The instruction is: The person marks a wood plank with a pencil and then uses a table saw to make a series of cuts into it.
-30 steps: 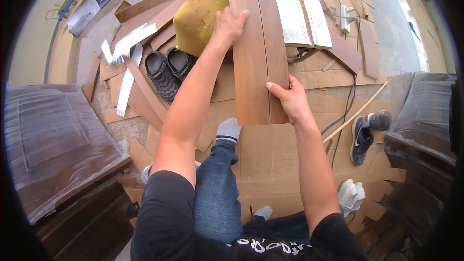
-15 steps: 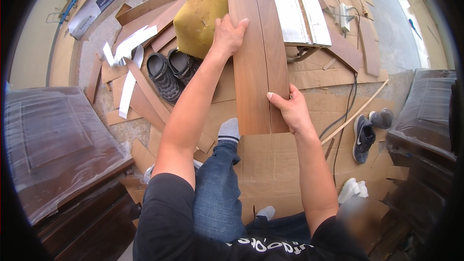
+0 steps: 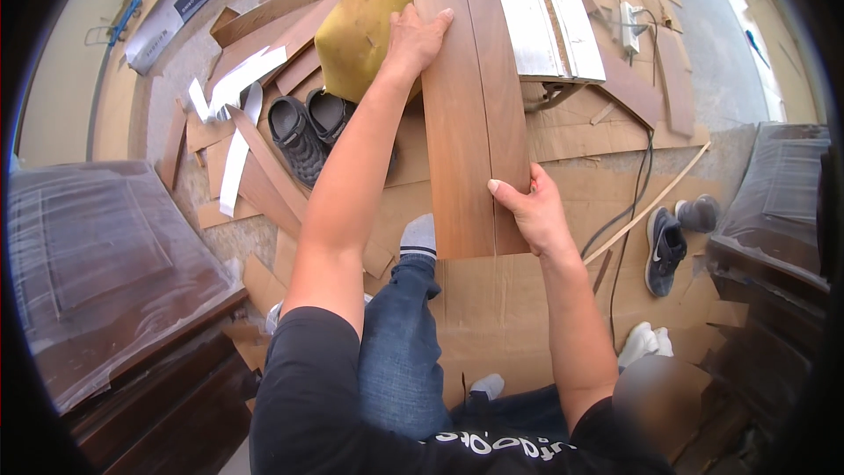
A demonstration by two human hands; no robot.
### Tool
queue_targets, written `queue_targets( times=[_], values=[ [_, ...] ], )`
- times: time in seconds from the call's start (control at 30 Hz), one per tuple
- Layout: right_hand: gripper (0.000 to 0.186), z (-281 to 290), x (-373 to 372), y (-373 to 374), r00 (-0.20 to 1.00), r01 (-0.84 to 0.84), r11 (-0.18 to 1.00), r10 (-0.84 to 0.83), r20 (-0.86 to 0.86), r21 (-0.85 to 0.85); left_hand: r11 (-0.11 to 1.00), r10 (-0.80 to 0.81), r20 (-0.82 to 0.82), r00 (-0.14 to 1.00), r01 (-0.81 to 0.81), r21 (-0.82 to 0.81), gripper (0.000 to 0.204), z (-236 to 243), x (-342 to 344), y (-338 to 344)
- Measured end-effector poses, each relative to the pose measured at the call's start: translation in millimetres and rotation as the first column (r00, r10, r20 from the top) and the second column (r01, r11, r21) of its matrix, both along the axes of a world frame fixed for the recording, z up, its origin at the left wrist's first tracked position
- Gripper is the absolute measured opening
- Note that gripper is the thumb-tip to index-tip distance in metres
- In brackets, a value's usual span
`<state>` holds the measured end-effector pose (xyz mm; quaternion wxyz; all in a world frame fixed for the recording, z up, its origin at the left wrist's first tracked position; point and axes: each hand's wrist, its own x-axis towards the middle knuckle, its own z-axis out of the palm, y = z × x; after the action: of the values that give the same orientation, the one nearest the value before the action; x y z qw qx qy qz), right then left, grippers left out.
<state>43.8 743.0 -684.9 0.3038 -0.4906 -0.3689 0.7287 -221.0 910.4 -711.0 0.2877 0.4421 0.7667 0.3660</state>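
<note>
Fingers (image 3: 429, 25) of our left hand (image 3: 413, 40) lie flat and close together on the far left part of a long brown wooden plank (image 3: 470, 105), pressing down on its face, wrapped around nothing. Our right hand (image 3: 532, 211) grips the plank's near right edge, thumb on top and the other fingers curled under it, so the plank is pinched between them.

We see the plank running away from us across the floor (image 3: 519, 299), which is covered with flattened brown cardboard. Its near end sits just beyond our grey-socked foot (image 3: 420, 237), and a thin seam runs along its length between our two hands. Our left hand rests near the far end, our right hand at the near end.

Just left of the plank, touching our left wrist, lies a mustard-yellow cushion (image 3: 356, 31). A pair of dark sandals (image 3: 308, 127) sits beside it, nearer to us. Pale metal strips (image 3: 541, 9) lie against the plank's far right side. A black cable (image 3: 637, 185) trails across the cardboard to the right, near a dark sneaker (image 3: 664, 251). Dark furniture wrapped in clear plastic (image 3: 105, 264) stands at the floor's left edge. No containers are in view.
</note>
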Motion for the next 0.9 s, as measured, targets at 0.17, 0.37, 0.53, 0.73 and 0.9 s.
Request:
queue_targets(
  times=[0.17, 0.37, 0.53, 0.73, 0.9],
  values=[
    [0.046, -5, 4, -4, 1.000, 0.011, 1.000, -0.011, 0.014, -0.007, 0.999, -0.017, -0.059, 0.998, 0.019, 0.030, 0.066, -4, 6, -4],
    [0.050, -5, 8, -14, 1.000, 0.013, 0.999, -0.013, -0.006, -0.034, 0.999, -0.040, -0.044, 0.998, 0.039, -0.007, 0.070, 3, 10, -15],
    [0.054, -3, 11, -24, 1.000, 0.011, 0.999, -0.010, 0.019, -0.040, 0.999, -0.039, -0.022, 0.999, 0.039, -0.005, 0.071, 1, 13, -26],
    [0.047, -6, 17, -37, 1.000, 0.026, 1.000, -0.026, 0.003, -0.003, 0.999, -0.046, -0.085, 0.995, 0.048, 0.022, 0.072, -6, 16, -36],
    [0.047, -5, 24, -45, 1.000, 0.001, 1.000, -0.001, 0.020, -0.031, 0.997, -0.080, -0.083, 0.993, 0.081, 0.006, 0.074, -2, 21, -47]
  ],
)
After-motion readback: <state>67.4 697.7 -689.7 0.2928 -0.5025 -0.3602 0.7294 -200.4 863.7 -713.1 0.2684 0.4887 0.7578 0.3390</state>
